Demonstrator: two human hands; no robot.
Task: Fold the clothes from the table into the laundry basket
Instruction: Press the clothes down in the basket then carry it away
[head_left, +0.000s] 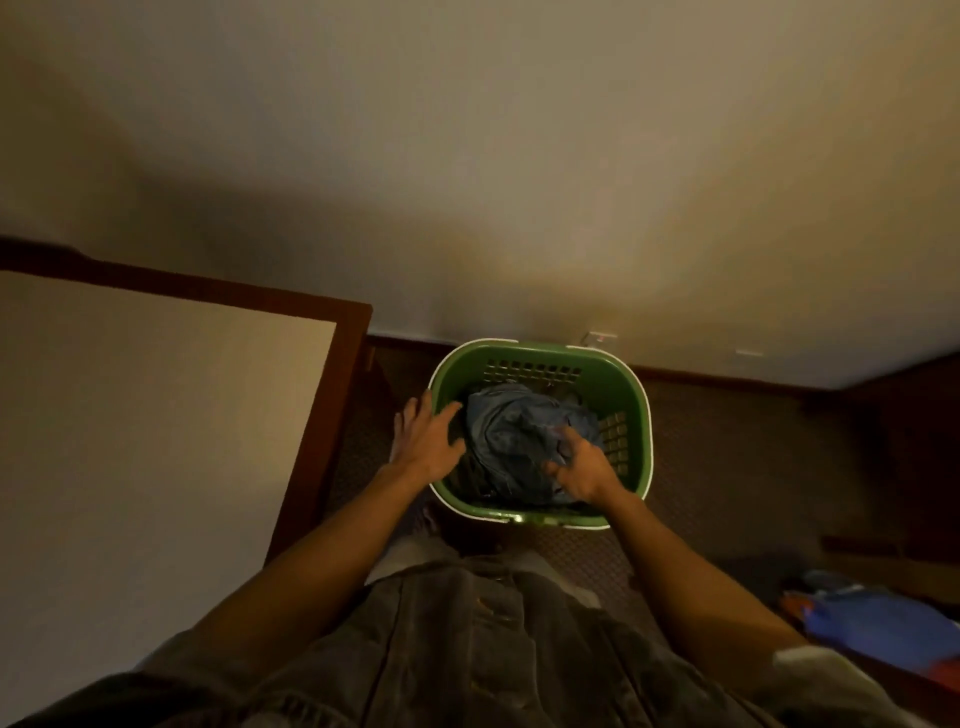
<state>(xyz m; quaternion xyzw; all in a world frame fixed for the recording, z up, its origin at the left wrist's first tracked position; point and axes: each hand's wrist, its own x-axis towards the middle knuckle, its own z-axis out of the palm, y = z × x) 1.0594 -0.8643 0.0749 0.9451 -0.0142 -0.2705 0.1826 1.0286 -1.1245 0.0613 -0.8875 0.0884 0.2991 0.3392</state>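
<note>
A green laundry basket (636, 410) with a white rim stands on the carpet in front of me. Inside it lies a bundle of blue denim clothing (519, 436). My left hand (423, 441) hovers over the basket's left rim with its fingers spread and nothing in it. Over the basket's near right side my right hand (582, 470) has its fingers apart, just above or touching the denim; it does not grip it.
A table (156, 415) with a pale top and dark wooden edge stands to the left, its corner close to the basket. Blue and orange items (878, 629) lie at the lower right. A wall and baseboard run behind the basket.
</note>
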